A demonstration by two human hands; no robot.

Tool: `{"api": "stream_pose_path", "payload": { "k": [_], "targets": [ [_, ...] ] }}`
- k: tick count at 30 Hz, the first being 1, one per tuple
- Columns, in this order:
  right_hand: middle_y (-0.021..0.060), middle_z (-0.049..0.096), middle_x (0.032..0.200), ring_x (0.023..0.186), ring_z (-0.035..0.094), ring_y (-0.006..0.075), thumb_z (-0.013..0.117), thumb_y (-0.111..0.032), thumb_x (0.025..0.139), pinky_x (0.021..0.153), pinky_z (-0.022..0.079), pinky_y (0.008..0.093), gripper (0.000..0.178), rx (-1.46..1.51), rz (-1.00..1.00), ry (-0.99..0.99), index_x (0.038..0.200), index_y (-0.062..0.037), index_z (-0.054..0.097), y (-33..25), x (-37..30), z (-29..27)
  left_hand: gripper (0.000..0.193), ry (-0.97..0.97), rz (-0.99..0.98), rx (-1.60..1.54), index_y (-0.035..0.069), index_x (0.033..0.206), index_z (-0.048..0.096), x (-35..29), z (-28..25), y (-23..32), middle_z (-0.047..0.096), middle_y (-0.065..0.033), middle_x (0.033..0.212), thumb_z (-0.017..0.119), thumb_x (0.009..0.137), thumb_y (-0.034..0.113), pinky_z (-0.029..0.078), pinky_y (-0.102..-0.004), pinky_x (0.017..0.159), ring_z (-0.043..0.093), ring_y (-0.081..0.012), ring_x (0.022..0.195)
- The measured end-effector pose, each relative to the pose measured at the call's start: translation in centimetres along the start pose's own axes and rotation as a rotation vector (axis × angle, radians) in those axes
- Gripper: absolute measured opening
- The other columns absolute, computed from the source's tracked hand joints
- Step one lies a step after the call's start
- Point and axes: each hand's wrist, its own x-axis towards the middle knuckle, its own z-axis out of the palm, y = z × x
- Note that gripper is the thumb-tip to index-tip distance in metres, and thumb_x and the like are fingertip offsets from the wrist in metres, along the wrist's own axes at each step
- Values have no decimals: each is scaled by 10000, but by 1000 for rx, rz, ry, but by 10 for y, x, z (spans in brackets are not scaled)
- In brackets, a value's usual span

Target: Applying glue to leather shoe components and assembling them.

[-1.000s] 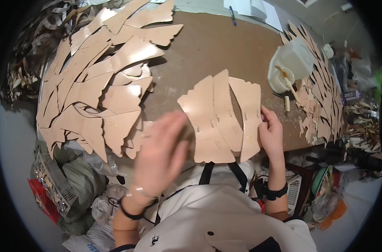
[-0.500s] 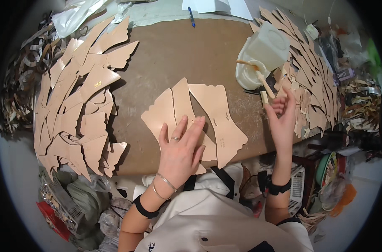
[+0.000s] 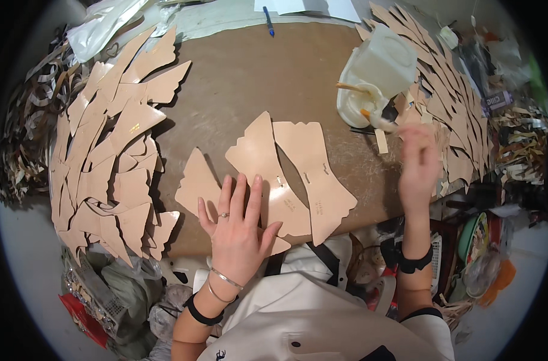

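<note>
My left hand (image 3: 235, 231) lies flat with fingers spread on a tan leather piece (image 3: 196, 175) and partly covers it. Right of it are two more scalloped leather pieces: one (image 3: 265, 156) with small slits, touching the other (image 3: 316, 174) at the top, a narrow gap between them lower down. My right hand (image 3: 420, 150), smeared by motion, is raised by the mouth of a white plastic glue container (image 3: 385, 57). Its fingertips close on the end of a wooden stick (image 3: 383, 124), also blurred. A second stick (image 3: 349, 88) leans in the opening.
Leather pieces are heaped at the left (image 3: 126, 123) and the right (image 3: 451, 102) of the brown tabletop (image 3: 250, 78). A small pale strip (image 3: 381, 141) lies below the container. At the far edge is a blue pen (image 3: 268, 22). Leather scraps (image 3: 518, 150) hang at the right.
My left hand has moved left, sliding the left leather piece away from the middle one, which now shows its slits. My right hand has moved right and taken the stick's end; the stick has swung.
</note>
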Motion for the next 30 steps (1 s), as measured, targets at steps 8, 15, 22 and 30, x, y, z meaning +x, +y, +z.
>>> {"api": "stream_pose_path", "payload": {
  "k": [8,15,22,30],
  "targets": [
    [-18,566,738,627,497,33,513,-217,1051,564,417,191,211,273,263,306,1008,-34,610,36,34,-20,773,16,62,-111,108,1528,400,22,-20,7,614,-66,1311,724,866,342,94,-572,1175,424,-292,1396],
    [2,547,701,586,483,24,484,-235,1056,520,387,202,292,113,279,256,861,-56,607,23,34,-34,938,-10,185,-285,74,1572,260,58,2,23,598,-73,1364,773,819,295,198,-527,1168,482,-246,1349],
    [23,612,834,600,525,51,459,-235,1079,546,415,199,250,434,282,-178,994,-38,587,-5,-26,21,1041,0,122,-565,35,1587,168,67,21,19,588,-88,1377,794,786,258,168,-537,1167,448,-247,1382],
    [88,637,845,703,617,171,536,-68,996,633,508,295,130,202,-13,-361,918,13,601,-9,-39,47,1164,18,115,-565,81,1606,142,65,26,18,581,-41,1427,853,705,274,171,-515,1176,479,-233,1363]
  ]
}}
